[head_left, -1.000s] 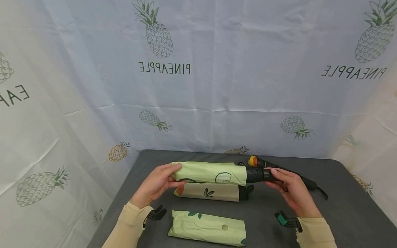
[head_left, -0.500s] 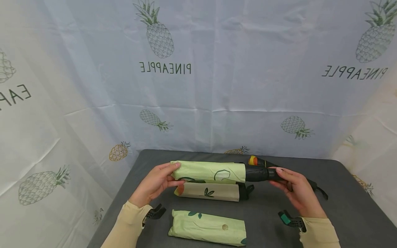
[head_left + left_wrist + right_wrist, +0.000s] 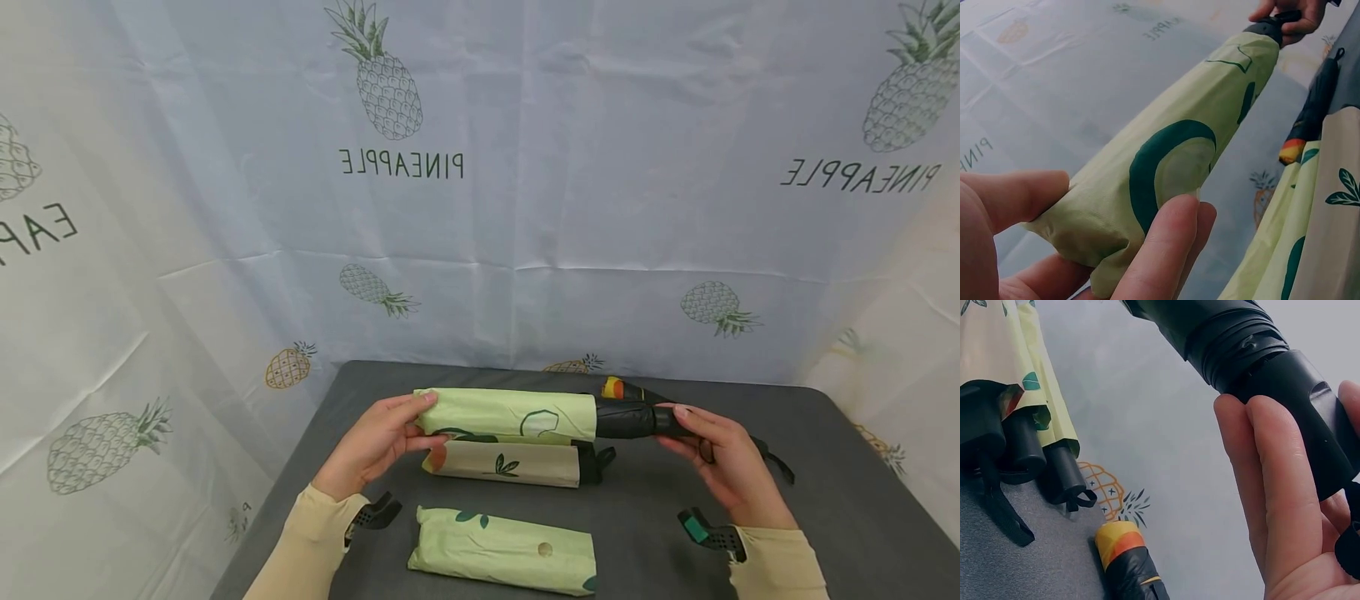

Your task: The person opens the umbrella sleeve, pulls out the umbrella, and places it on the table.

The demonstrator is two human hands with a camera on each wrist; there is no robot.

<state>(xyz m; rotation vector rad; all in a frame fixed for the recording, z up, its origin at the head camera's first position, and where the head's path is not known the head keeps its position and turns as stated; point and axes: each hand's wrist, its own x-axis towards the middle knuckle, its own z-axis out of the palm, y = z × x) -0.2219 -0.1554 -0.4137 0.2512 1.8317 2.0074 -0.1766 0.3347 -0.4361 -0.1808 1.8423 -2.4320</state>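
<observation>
Holding the folded black umbrella (image 3: 625, 418) in its pale green sleeve (image 3: 510, 410), we have it raised above the table (image 3: 645, 525), toward the far edge in the head view. Its long axis runs roughly parallel to that edge: the sleeve's closed end points to the left edge, the handle (image 3: 1317, 419) to the right. Our left hand (image 3: 375, 446) pinches that closed end; our right hand (image 3: 723, 458) grips the handle between thumb and fingers. Compared with a second ago, our right hand sits slightly farther right, and more black shows beyond the sleeve's mouth. The beige-sleeved umbrella (image 3: 510, 464) lies where it did.
</observation>
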